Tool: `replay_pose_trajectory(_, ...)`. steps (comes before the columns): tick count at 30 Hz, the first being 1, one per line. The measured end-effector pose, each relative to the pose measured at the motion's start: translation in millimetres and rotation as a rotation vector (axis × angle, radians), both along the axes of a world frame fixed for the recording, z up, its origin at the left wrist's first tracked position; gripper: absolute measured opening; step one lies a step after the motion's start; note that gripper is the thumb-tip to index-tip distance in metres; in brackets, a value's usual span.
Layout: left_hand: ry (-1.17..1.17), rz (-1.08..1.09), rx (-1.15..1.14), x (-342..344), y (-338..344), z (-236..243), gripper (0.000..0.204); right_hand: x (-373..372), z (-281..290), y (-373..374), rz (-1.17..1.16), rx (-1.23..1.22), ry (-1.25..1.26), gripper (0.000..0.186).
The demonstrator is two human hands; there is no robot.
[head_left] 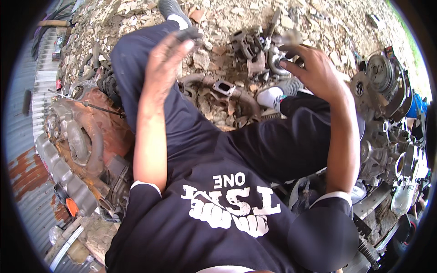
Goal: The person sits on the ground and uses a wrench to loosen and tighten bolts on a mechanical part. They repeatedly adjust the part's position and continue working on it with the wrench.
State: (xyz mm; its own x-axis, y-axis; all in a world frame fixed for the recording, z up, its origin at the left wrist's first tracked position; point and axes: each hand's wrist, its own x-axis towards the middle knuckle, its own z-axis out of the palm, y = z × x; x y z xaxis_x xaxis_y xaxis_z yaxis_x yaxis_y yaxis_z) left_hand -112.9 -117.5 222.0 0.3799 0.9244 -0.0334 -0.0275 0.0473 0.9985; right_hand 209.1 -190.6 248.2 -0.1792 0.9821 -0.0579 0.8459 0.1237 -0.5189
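Note:
My left hand (165, 63) is raised over my left knee, its fingers stretched out and dark with grease, holding nothing that I can see. My right hand (314, 68) hovers by a snail-shaped metal turbo housing (276, 60), thumb and fingers apart; whether the thumb touches the housing I cannot tell. Just beyond those fingers is a blurred, round, pale shape (292, 37) that I cannot make out. A rusty cast metal part (246, 45) stands left of the housing. Between my feet lies a rusty exhaust manifold (239, 93) with a rectangular flange opening.
Broken stone and rubble (132, 18) cover the ground ahead. Engine parts with a round pulley (381, 73) are piled at my right. At my left lie a grey metal cover (68, 170), a thin metal rod (86, 103) and corrugated sheeting (22, 132).

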Motion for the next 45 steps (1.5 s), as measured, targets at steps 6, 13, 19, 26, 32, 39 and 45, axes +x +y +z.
replay_pose_trajectory(6, 0.349, -0.331, 0.392, 37, 31, 70, 0.046, -2, 22, 20, 0.002, 0.041, -0.006, 0.040)
replay_pose_trajectory(13, 0.953, -0.654, 0.670, 100, 110, 68, 0.059, -9, 37, 21, -0.129, -0.017, -0.056, 0.044)
replay_pose_trajectory(19, 0.988, -0.603, 0.254, 103, 137, -16, 0.050, 5, 2, 64, -0.378, -0.475, 0.053, 0.056)
replay_pose_trajectory(26, 0.950, -0.382, -0.223, 122, 199, -60, 0.056, 27, -75, 151, -0.410, -0.773, 0.015, 0.055)
replay_pose_trajectory(32, 0.902, -0.395, -0.417, 134, 211, -68, 0.048, 42, -94, 168, -0.465, -0.948, 0.069, 0.049)
replay_pose_trajectory(39, 1.035, -0.568, -0.272, 146, 222, -53, 0.042, 32, -84, 164, -0.486, -0.922, 0.246, 0.043)
replay_pose_trajectory(45, 0.960, -0.387, -0.310, 140, 212, -76, 0.050, 25, -89, 153, -0.496, -0.736, 0.268, 0.038)
